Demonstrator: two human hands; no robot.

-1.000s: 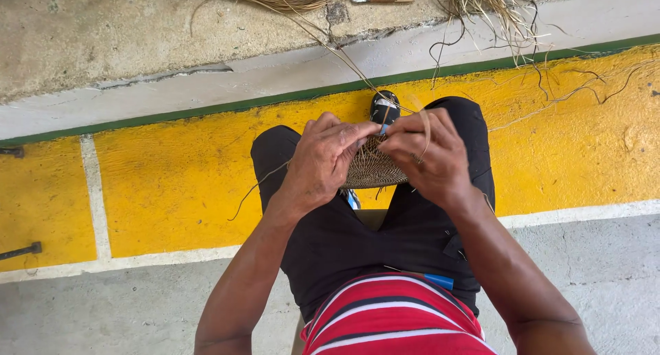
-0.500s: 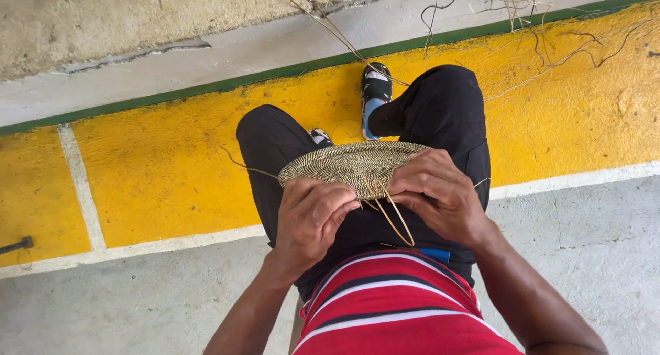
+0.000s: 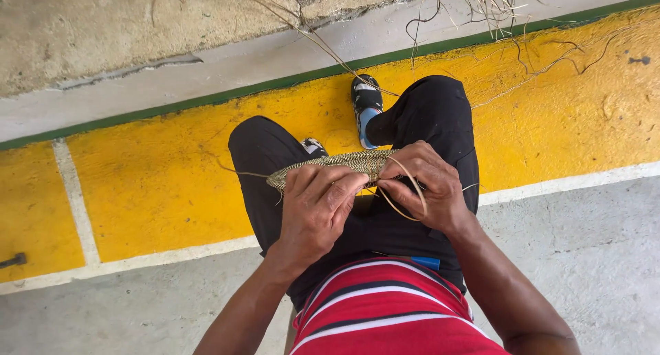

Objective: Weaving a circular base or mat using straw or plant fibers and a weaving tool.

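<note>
Hands gripping woven disc (image 3: 337,164) over lap, now tilting edge-on from its flatter showing: left hand (image 3: 317,207) clamping near rim, right hand (image 3: 425,184) pinching looped fibre strand (image 3: 405,193), stitching continuing.

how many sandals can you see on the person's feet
2. One blue and black sandal rests on the yellow stripe by the right knee; a second sandal peeks out, mostly hidden behind the woven disc.

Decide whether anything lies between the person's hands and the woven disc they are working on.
Nothing visible does. The left hand grips the near edge of the woven disc directly, and the right hand pinches its right rim with a loose fibre strand looping over its fingers.
</note>
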